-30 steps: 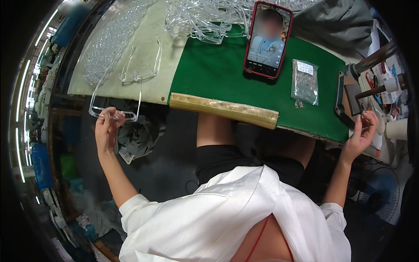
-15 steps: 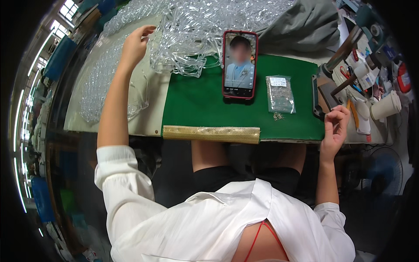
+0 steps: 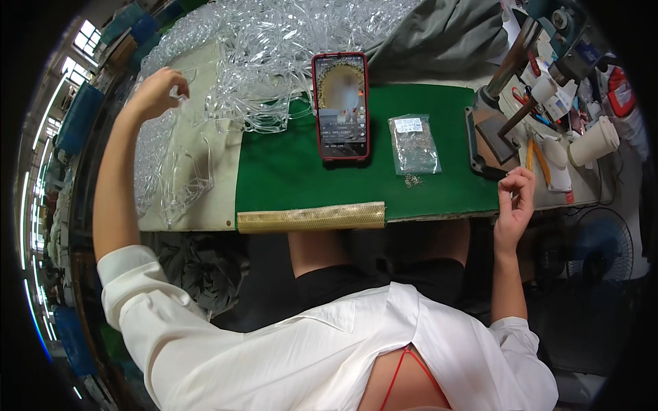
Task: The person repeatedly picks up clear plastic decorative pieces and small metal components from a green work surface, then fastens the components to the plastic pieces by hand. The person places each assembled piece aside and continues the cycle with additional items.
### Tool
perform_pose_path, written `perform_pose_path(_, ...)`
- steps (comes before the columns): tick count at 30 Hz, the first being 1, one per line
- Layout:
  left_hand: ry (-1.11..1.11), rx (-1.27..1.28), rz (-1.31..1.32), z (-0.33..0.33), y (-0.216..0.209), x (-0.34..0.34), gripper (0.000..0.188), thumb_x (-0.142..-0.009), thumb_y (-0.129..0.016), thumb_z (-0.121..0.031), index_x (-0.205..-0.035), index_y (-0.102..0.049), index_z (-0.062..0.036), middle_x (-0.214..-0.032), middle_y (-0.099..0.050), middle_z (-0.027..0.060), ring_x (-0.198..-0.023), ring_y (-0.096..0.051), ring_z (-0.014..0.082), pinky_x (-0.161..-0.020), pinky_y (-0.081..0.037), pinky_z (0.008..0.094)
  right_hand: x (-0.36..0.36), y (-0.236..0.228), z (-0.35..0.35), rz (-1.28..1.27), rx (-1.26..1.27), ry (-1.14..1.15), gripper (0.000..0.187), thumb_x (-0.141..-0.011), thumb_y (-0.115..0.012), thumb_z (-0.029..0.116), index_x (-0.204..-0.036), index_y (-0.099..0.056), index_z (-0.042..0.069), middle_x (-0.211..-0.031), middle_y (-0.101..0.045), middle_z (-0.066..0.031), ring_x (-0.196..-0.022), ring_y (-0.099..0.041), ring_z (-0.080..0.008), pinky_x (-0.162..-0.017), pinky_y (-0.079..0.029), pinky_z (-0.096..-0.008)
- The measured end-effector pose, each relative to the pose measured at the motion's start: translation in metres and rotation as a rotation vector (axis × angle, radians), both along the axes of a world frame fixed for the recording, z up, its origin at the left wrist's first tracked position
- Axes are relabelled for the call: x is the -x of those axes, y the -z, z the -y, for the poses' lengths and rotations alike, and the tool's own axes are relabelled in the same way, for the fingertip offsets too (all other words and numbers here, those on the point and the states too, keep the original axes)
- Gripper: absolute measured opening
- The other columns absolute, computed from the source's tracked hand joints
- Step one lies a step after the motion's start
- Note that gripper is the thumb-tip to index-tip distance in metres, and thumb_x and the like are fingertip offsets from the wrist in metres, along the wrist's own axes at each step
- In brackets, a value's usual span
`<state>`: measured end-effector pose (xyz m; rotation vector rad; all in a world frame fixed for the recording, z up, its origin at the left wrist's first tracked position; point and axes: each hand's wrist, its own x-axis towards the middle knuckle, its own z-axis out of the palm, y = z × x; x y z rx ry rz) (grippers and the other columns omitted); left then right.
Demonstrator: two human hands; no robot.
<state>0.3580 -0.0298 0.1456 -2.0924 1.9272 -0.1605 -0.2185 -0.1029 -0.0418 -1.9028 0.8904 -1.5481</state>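
My left hand (image 3: 156,94) is at the left over the table, its fingers curled in a pinch beside a heap of clear plastic glasses frames (image 3: 257,75). Whatever it may hold is too transparent to make out. Near the table's front right, my right hand (image 3: 515,209) is half closed, thumb against fingers, just below the black handle (image 3: 491,172) of a bench tool. Anything between those fingers is hidden. On the green mat (image 3: 288,181) lie a clear plastic bag (image 3: 415,147) of tiny parts and a small pile of metal bits (image 3: 412,181).
A phone (image 3: 341,149) in a red case stands on the mat, its screen lit. Gold textured strip (image 3: 312,216) covers part of the front edge. Grey cloth (image 3: 439,41) lies at the back. At right are the metal bench tool (image 3: 495,133), a white cup (image 3: 593,142) and a fan (image 3: 600,243).
My left hand has moved left and nearer to me. The right hand keeps about the same place and curled shape. The view has shifted, and the phone's picture is different.
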Motion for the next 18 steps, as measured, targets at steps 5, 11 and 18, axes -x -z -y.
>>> perform_pose_path(5, 0.021, 0.085, 0.106, -0.042, -0.012, 0.045, 0.017, -0.065, -0.075, -0.004, -0.077, -0.062, -0.0021, -0.079, -0.058, 0.0084, -0.09, -0.055, 0.0279, -0.084, -0.044, 0.0373, -0.009, 0.001, 0.0, 0.078, -0.029, -0.093, 0.012, -0.083, -0.052, -0.007, -0.09, -0.054, 0.002, -0.098, -0.047, -0.0053, -0.081, -0.045, -0.011, -0.074, -0.038, -0.0219)
perform_pose_path(11, 0.08, 0.461, 0.082, -0.146, -0.011, 0.018, 0.015, -0.092, -0.058, -0.012, -0.093, -0.063, 0.002, -0.087, -0.058, 0.0097, -0.077, -0.053, 0.0215, -0.086, -0.043, 0.0333, -0.039, -0.012, 0.001, -0.605, 0.071, -0.304, 0.028, -0.079, -0.066, 0.009, -0.107, -0.066, 0.005, -0.094, -0.058, -0.0115, -0.091, -0.057, -0.0291, -0.078, -0.046, -0.0349)
perform_pose_path(18, -0.313, 1.003, -1.397, -0.164, 0.089, 0.103, 0.034, -0.1, -0.043, -0.034, -0.099, -0.057, -0.003, -0.068, -0.038, -0.0001, -0.061, -0.032, 0.0072, -0.057, -0.025, 0.0218, -0.045, -0.005, 0.003, -0.957, 0.288, -0.384, 0.043, -0.083, -0.063, 0.033, -0.123, -0.063, 0.017, -0.096, -0.051, -0.0083, -0.088, -0.05, -0.0254, -0.078, -0.043, -0.035)
